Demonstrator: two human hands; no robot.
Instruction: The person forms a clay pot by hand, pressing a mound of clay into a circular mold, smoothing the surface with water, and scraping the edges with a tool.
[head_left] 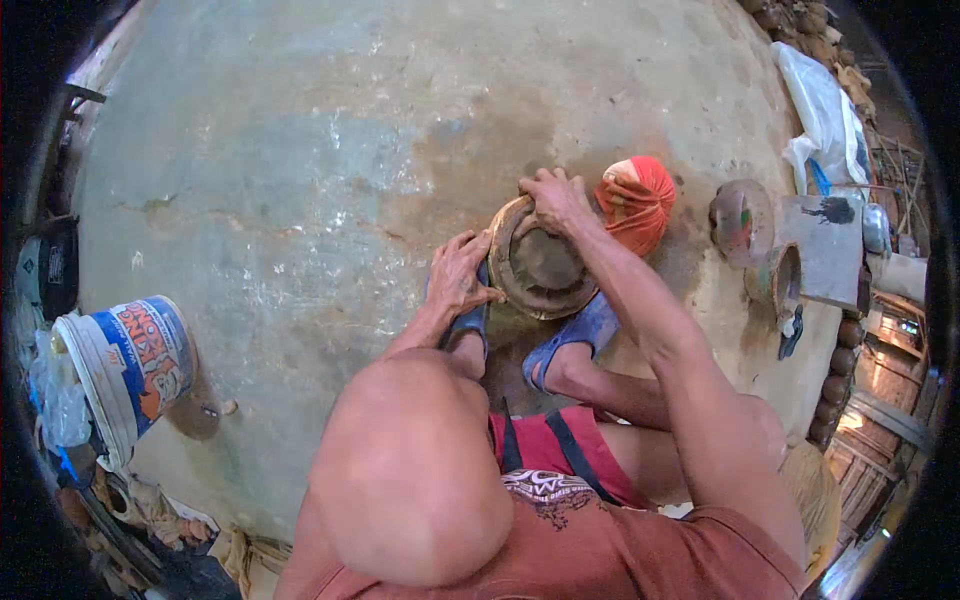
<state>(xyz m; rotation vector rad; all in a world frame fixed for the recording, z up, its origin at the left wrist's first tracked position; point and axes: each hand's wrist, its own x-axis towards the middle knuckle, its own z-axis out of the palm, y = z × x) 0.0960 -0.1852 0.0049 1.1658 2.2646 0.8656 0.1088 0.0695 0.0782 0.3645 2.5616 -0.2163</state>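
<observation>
Colours like mud and straw covered the round dish [545, 268], which was tan and rough along its edge. Inside it was darker, a dull grey-brown, with a smaller round shape in the middle and a ring going around that. The dish was between the person's two blue shoes [578, 338], above the stained grey floor [300, 150]; I could not tell if it sat flat on the floor. The left hand [462, 275] touched the left side of the dish, with its thumb and fingers spread apart. The right hand [558, 205] reached over the far edge with its fingers bent, but I could not tell if it was pinching the rim. A round bundle in orange-red cloth [642, 205] was just beside the dish, on its right. Well apart to the left was a white and blue bucket [148, 362].
</observation>
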